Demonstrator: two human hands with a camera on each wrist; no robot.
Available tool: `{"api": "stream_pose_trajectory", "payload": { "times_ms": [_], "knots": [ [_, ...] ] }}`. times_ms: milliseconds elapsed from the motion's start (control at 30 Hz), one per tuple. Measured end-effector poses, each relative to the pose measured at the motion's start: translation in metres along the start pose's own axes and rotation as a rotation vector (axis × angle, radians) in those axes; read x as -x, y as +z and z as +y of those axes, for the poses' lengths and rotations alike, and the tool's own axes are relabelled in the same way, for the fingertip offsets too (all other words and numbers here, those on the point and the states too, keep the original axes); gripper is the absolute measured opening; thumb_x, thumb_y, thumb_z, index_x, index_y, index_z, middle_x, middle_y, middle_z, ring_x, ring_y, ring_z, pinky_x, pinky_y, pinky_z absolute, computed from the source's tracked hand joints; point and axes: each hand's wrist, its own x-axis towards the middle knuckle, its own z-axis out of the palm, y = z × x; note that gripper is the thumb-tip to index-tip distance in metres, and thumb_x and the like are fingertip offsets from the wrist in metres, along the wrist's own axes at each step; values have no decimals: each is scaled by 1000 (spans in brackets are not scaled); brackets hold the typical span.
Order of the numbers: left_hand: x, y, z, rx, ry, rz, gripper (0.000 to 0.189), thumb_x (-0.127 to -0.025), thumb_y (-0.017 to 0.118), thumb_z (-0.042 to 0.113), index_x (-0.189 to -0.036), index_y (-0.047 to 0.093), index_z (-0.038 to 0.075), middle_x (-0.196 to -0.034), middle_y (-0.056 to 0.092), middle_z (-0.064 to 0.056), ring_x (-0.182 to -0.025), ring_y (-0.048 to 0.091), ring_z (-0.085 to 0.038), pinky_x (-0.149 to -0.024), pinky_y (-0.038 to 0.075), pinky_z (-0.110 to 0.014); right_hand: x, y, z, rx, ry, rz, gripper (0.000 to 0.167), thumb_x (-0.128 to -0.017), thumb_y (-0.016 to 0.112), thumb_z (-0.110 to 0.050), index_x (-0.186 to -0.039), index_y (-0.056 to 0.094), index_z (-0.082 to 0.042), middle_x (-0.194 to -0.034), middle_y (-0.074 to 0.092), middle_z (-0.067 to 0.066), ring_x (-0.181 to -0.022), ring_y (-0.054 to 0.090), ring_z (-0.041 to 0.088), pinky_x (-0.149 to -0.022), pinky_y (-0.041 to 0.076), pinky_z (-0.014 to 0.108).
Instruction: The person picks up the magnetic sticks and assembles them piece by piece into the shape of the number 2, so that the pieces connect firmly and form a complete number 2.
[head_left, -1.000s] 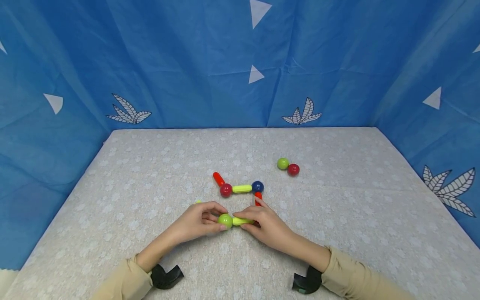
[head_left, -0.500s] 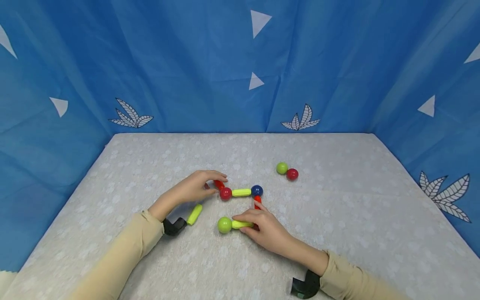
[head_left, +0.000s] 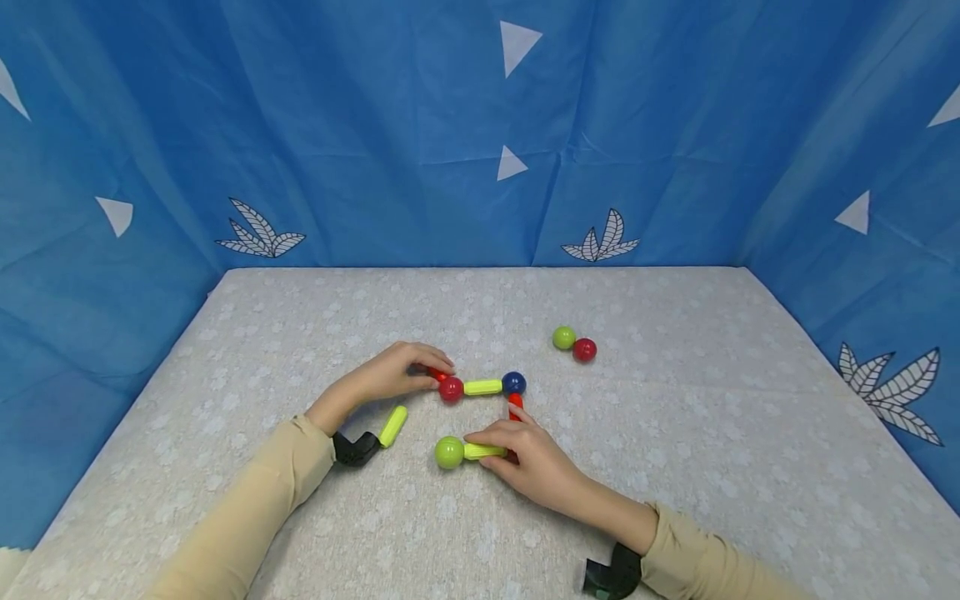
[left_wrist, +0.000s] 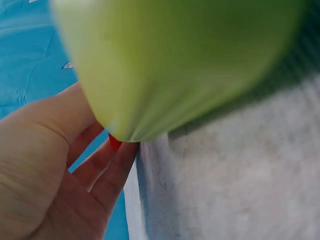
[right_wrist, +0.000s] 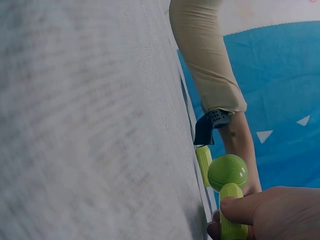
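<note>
In the head view my left hand (head_left: 390,372) holds a red rod (head_left: 438,374) that joins a red ball (head_left: 451,389); the fingers cover most of the rod. From that ball a yellow-green rod (head_left: 482,387) runs to a blue ball (head_left: 513,382). A second red rod (head_left: 516,406) leads from the blue ball down towards my right hand (head_left: 536,458). Between thumb and fingers, the right hand pinches another yellow-green rod (head_left: 486,451) with a green ball (head_left: 449,452) on its end. That green ball (right_wrist: 228,172) also shows in the right wrist view.
A loose yellow-green rod (head_left: 393,426) lies beside the left wrist's black camera mount (head_left: 356,450); this rod (left_wrist: 170,65) fills much of the left wrist view. Farther back, a green ball (head_left: 564,337) and a red ball (head_left: 585,350) sit together on the patterned tablecloth (head_left: 675,375).
My left hand has let go of the green ball and moved up to the red rod, which has since swung down slightly. The right hand keeps its pinch on the yellow-green rod.
</note>
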Motion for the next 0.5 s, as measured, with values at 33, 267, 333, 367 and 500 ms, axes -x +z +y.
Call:
{"api": "stream_pose_trajectory", "payload": {
  "times_ms": [33,267,333,367,500],
  "knots": [
    [0,0,-1,6,4,5,23,-87,68,9,-109,70,5,-116,62,-9,-115,51,-28,-93,41,-40,0,0,0,1,1,3,35,-81,72,-6,-115,67,-12,-103,66,-5,-96,58,7,-107,15,47],
    [0,-1,-3,21,2,14,9,-87,68,12,-93,73,8,-112,63,-8,-113,53,-26,-90,44,-36,0,0,-1,0,34,9,35,-81,73,-5,-115,68,-13,-102,65,-7,-98,56,9,-108,15,47],
    [2,-2,-2,6,-27,1,14,-86,69,13,-98,72,8,-116,62,-8,-114,52,-25,-91,43,-35,-1,0,-1,3,47,1,35,-81,73,-5,-114,68,-13,-102,65,-7,-98,57,8,-108,14,45],
    [4,-3,-2,-9,-46,-5,16,-86,70,12,-101,72,7,-118,61,-9,-113,53,-25,-90,44,-35,-1,0,-1,4,52,-5,34,-81,72,-6,-115,68,-13,-102,65,-7,-99,56,8,-108,13,43],
    [13,-8,0,-122,-94,3,22,-83,72,9,-105,69,6,-116,61,-8,-107,55,-24,-88,45,-37,-1,-2,-1,-1,72,-17,34,-82,72,-7,-115,68,-14,-103,65,-9,-100,56,7,-109,12,39]
  ]
}}
